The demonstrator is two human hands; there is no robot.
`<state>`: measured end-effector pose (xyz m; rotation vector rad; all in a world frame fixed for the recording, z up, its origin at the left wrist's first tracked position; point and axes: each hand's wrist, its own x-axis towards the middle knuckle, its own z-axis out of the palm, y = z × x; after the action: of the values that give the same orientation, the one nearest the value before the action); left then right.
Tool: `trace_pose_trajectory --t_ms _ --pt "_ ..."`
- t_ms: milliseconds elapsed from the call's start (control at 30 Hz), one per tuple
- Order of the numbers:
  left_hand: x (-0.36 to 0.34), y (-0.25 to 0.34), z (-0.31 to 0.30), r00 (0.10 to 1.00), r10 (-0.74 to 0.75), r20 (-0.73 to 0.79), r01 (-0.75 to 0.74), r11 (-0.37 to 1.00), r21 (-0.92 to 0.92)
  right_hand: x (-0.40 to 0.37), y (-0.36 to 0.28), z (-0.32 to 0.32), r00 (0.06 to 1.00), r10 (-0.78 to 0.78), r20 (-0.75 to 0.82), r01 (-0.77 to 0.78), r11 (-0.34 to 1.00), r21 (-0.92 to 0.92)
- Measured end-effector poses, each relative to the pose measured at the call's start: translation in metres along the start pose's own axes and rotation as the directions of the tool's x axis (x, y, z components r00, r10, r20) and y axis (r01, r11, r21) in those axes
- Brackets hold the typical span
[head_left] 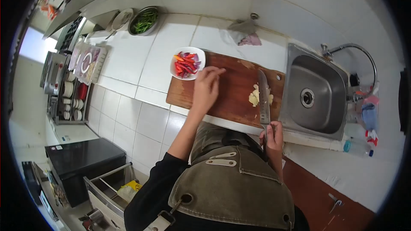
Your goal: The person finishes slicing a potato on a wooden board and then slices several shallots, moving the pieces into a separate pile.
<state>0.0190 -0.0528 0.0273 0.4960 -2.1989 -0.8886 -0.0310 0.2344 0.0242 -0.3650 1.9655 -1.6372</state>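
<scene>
My right hand [273, 136] is wrapped around the handle of a kitchen knife [264, 98], whose broad blade points away from me over the right part of the wooden cutting board [233, 87]. Pale chopped garlic [254, 96] lies on both sides of the blade. My left hand [206, 86] hovers over the board's left part, its fingers loosely bent and apart, with nothing visible in them. Close beside it, a white bowl [201, 55] at the board's far left corner holds cut red chillies [185, 65] and purple onion pieces.
A steel sink [295, 102] with a curved tap [364, 49] adjoins the board on the right. Farther back left stand a metal bowl of green chillies [144, 21] and a plastic container [90, 62]. A cloth [245, 32] lies near the wall.
</scene>
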Motion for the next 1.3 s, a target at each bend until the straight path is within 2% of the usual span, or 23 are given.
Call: trace_pose_trajectory --t_ms 67,100,133,200,233,300,333,400,433,533,600,667,700,800,1000,1067,1133,1200,1300 --pt "0.009 -0.023 -0.026 0.988 0.056 -0.142 -0.034 0.987 0.155 0.005 -0.004 0.006 0.995 0.097 0.021 -0.099 0.980 0.174" --pt "0.015 -0.033 -0.041 0.991 0.000 -0.135 0.025 0.984 0.179 0.008 -0.009 0.008 0.990 0.134 0.052 -0.141 0.972 0.188" --pt "0.021 -0.042 -0.056 0.990 -0.058 -0.128 0.083 0.976 0.200 0.012 -0.010 0.010 0.989 0.132 0.062 -0.141 0.973 0.183" --pt "0.031 -0.061 -0.076 0.985 -0.038 -0.166 0.082 0.960 0.268 0.020 -0.011 0.016 0.993 0.073 0.088 -0.089 0.979 0.186" --pt "0.037 -0.067 -0.085 0.990 -0.043 -0.132 0.080 0.955 0.285 0.024 -0.011 0.018 0.993 0.071 0.092 -0.087 0.979 0.182" --pt "0.047 -0.076 -0.096 0.997 -0.050 -0.064 0.068 0.947 0.315 0.032 -0.011 0.023 0.986 0.054 0.156 -0.054 0.999 -0.001" --pt "0.053 -0.079 -0.099 0.997 -0.045 -0.066 0.063 0.948 0.311 0.035 -0.008 0.027 0.987 0.048 0.152 -0.048 0.999 -0.003" --pt "0.063 -0.081 -0.098 0.985 -0.107 0.134 0.055 0.938 0.343 0.036 -0.006 0.037 0.990 -0.025 0.135 0.065 0.952 -0.299" --pt "0.066 -0.086 -0.093 0.987 -0.078 0.139 0.024 0.934 0.356 0.036 -0.011 0.040 0.988 0.057 0.142 -0.006 0.941 -0.337" --pt "0.078 -0.079 -0.083 0.970 -0.081 0.230 -0.027 0.901 0.432 0.028 -0.028 0.058 0.991 -0.002 0.136 0.056 0.920 -0.388" --pt "0.086 -0.089 -0.074 0.972 -0.054 0.230 -0.056 0.895 0.443 0.023 -0.025 0.064 0.992 0.000 0.130 0.048 0.928 -0.371" --pt "0.092 -0.088 -0.072 0.940 -0.154 0.304 -0.051 0.818 0.574 0.019 -0.024 0.072 0.991 -0.069 0.111 0.103 0.934 -0.341" --pt "0.094 -0.090 -0.071 0.939 -0.146 0.310 -0.071 0.803 0.592 0.018 -0.021 0.075 0.988 -0.118 0.097 0.144 0.930 -0.337" --pt "0.096 -0.091 -0.068 0.925 -0.187 0.331 -0.075 0.764 0.641 0.014 -0.022 0.078 0.998 -0.048 0.047 0.061 0.945 -0.322" --pt "0.101 -0.099 -0.079 0.959 -0.062 0.277 -0.083 0.871 0.485 0.006 -0.026 0.082 0.998 -0.017 -0.054 -0.003 0.933 -0.360" --pt "0.101 -0.096 -0.091 0.964 -0.113 0.241 0.036 0.952 0.302 0.004 -0.017 0.084 0.998 -0.039 -0.053 0.017 0.933 -0.361" --pt "0.099 -0.090 -0.098 0.958 -0.157 0.239 0.071 0.941 0.332 0.002 -0.013 0.087 0.998 -0.048 -0.040 0.031 0.931 -0.363" --pt "0.098 -0.095 -0.100 0.924 -0.122 0.363 0.027 0.966 0.258 0.003 -0.013 0.092 0.997 -0.071 -0.016 0.062 0.944 -0.325" --pt "0.098 -0.105 -0.093 0.900 -0.100 0.424 -0.026 0.959 0.282 0.003 -0.016 0.097 0.992 -0.124 0.021 0.124 0.926 -0.358"
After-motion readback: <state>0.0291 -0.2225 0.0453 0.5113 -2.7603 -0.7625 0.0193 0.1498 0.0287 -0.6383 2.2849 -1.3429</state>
